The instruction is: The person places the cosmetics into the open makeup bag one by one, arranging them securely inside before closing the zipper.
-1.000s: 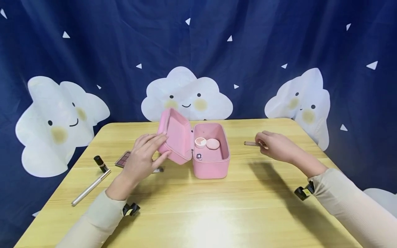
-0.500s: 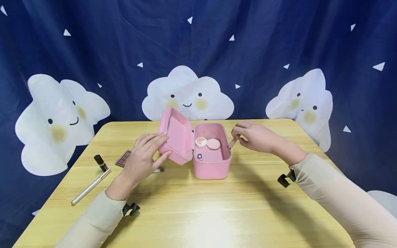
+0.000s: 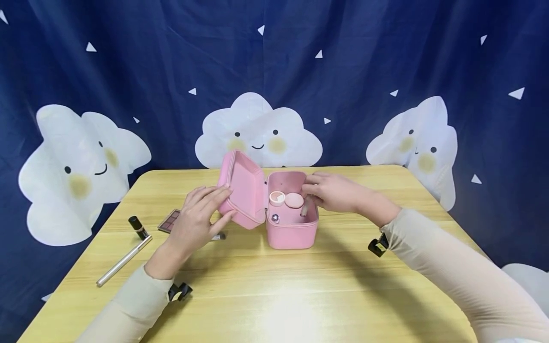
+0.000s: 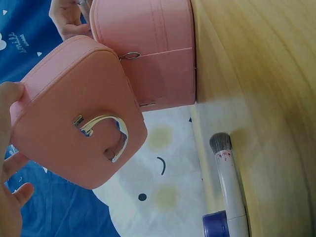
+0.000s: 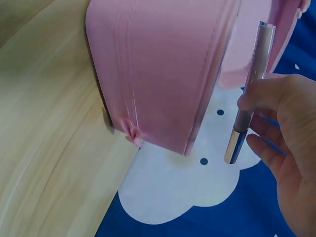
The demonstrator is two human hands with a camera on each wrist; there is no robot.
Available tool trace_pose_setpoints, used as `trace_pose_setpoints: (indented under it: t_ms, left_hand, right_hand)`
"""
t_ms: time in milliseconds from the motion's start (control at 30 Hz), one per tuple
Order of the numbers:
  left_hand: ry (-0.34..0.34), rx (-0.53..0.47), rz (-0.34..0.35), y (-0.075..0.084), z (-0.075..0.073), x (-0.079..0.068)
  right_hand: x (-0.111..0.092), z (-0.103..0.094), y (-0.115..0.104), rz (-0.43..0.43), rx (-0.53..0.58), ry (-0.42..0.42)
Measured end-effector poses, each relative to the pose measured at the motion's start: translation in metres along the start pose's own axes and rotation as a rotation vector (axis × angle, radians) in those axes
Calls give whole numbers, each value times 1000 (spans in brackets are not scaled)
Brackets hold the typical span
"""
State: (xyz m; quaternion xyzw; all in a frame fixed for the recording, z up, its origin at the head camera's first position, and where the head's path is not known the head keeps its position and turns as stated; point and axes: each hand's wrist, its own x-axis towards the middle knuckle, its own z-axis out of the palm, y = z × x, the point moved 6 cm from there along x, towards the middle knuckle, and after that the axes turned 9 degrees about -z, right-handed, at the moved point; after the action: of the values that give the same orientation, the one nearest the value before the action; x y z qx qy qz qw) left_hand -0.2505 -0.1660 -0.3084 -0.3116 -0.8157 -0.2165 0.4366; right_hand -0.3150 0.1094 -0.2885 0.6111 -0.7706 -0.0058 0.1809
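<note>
A pink cosmetic case (image 3: 292, 237) stands mid-table, its lid (image 3: 248, 188) swung out to the left. My left hand (image 3: 193, 226) holds the lid by its outer edge, thumb on the near side. Over the case's right rim reaches my right hand (image 3: 336, 192), pinching a slim lip gloss tube (image 5: 256, 54) between thumb and fingers. That tube has a clear body and a gold end, and it points down into the case. Inside lie a round compact (image 3: 277, 198), a pink powder puff (image 3: 294, 200) and a small silver-topped item (image 3: 275, 217).
Left of the case are an eyeshadow palette (image 3: 168, 222), a black tube (image 3: 137, 227) and a long silver pen-like stick (image 3: 124, 261). A makeup brush (image 4: 228, 182) lies beneath my left hand. A blue cloud-print curtain (image 3: 343, 85) hangs behind the table.
My right hand has carried the lip gloss tube leftward from beside the case to over its opening, tilting it downward. My left hand stays on the lid.
</note>
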Motion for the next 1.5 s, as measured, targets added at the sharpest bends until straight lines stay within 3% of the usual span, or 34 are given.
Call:
trace_pose_setpoints:
  t_ms: [200,467,867,1067,1500]
  left_hand:
    - [20,-8,10,2,-1,0]
    - [15,-5,9,1,-1,0]
    - [1,2,8,1,0,0]
    - [1,5,8,2,-1,1]
    - [22,-2,20,5,-2,1]
  right_hand:
    - [13,12,-4,-76,-13,-31]
    - [26,30,-4,-92,39,-137]
    - [35,61,-1,-26,84,-423]
    - [35,72,2,-10,99,-516]
    - [34,79,1,95,125,-744]
